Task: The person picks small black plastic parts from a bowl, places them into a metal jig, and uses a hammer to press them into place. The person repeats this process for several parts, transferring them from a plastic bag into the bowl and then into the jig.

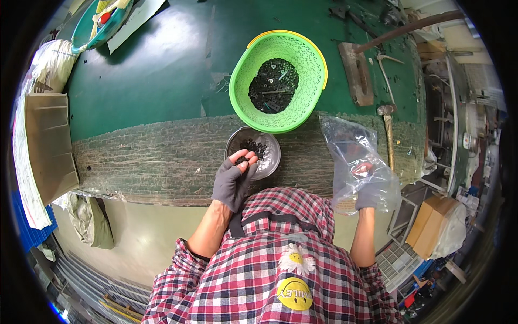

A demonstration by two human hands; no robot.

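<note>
My left hand [233,181], in a grey fingerless glove, is curled at the left rim of a small round bowl [274,162]. Some small black pieces rest in its bent fingers. More small black ring-like pieces [253,146] lie in the bowl. On the right, my right hand [368,189], also gloved, shows through a clear plastic bag [348,140]. Its fingertips look bent together on the film, partly hidden by glare. Just beyond the bowl stands a light green basket [237,89] with a yellow handle, its bottom covered by many small black parts [275,81].
A hammer [388,129] lies right of the bag, near a heavy metal block [356,75] with a long bar. The table [151,156] has a worn front strip. An open cardboard box [51,146] sits at its left; a teal basket [86,29] stands far left.
</note>
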